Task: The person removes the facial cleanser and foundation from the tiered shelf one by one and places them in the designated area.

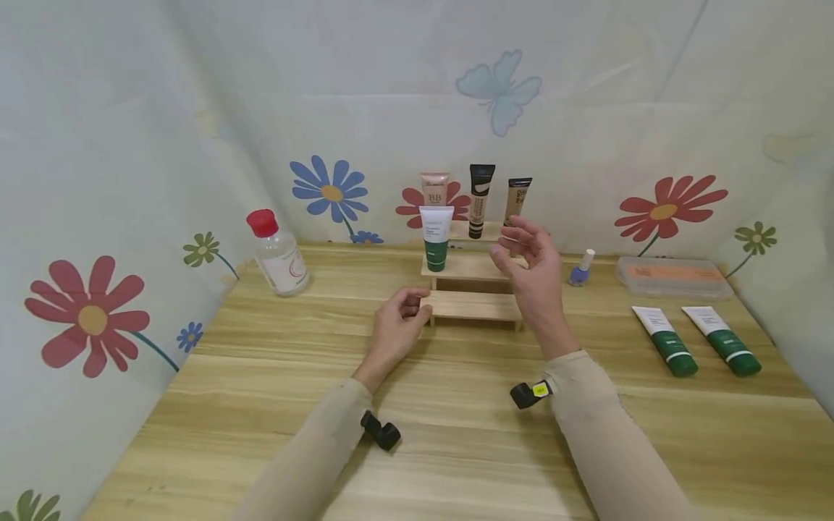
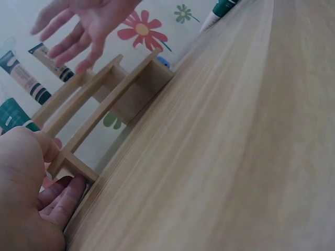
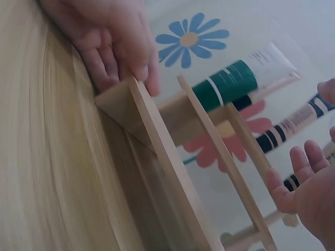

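Observation:
A three-step wooden display stand [image 1: 476, 305] stands toward the back of the table. My left hand [image 1: 399, 322] grips the left end of its lowest step, thumb on top and fingers at the side panel in the left wrist view. The middle step bears a white-and-green tube [image 1: 436, 235] at its left end. Along the top step stand a pink BB tube [image 1: 435, 188], a tall black-capped tube [image 1: 480, 199] and a smaller black-capped tube [image 1: 517, 194]. With loosely bent fingers and nothing in them, my right hand [image 1: 539, 275] hovers before the smaller tube, partly hiding it.
At the left stands a clear bottle with a red cap [image 1: 281, 260]. Right of the stand are a blue nail polish bottle [image 1: 579, 273] and a clear plastic case [image 1: 674, 278]. Two more white-and-green tubes [image 1: 666, 341] lie in front of the case. A flowered curtain [image 1: 378, 116] hangs behind.

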A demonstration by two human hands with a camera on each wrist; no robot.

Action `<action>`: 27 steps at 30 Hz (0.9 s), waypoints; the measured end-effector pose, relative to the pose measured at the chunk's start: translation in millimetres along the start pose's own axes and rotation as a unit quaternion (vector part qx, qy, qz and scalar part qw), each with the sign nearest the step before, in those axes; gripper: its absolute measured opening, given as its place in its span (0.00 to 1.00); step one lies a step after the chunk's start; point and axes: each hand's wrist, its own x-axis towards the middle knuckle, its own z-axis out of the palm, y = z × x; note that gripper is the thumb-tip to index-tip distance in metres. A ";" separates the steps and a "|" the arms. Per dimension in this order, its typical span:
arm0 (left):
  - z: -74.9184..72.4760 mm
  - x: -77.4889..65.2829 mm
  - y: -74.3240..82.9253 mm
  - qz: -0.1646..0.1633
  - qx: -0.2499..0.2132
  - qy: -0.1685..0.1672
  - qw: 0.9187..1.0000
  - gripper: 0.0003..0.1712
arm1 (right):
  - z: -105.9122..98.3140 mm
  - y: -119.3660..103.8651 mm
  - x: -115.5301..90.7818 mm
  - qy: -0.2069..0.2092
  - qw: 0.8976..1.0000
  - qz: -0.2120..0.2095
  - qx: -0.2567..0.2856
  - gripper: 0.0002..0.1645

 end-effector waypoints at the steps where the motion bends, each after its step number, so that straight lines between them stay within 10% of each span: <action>1: -0.3 -0.1 -0.1 0.001 0.002 0.000 1.000 0.15 | 5.7 1.8 1.3 -0.006 1.000 0.000 -0.003 0.34; 27: 1.2 0.4 -2.6 0.006 -0.001 -0.001 1.000 0.15 | 75.1 27.1 19.3 -0.064 0.997 0.029 -0.017 0.29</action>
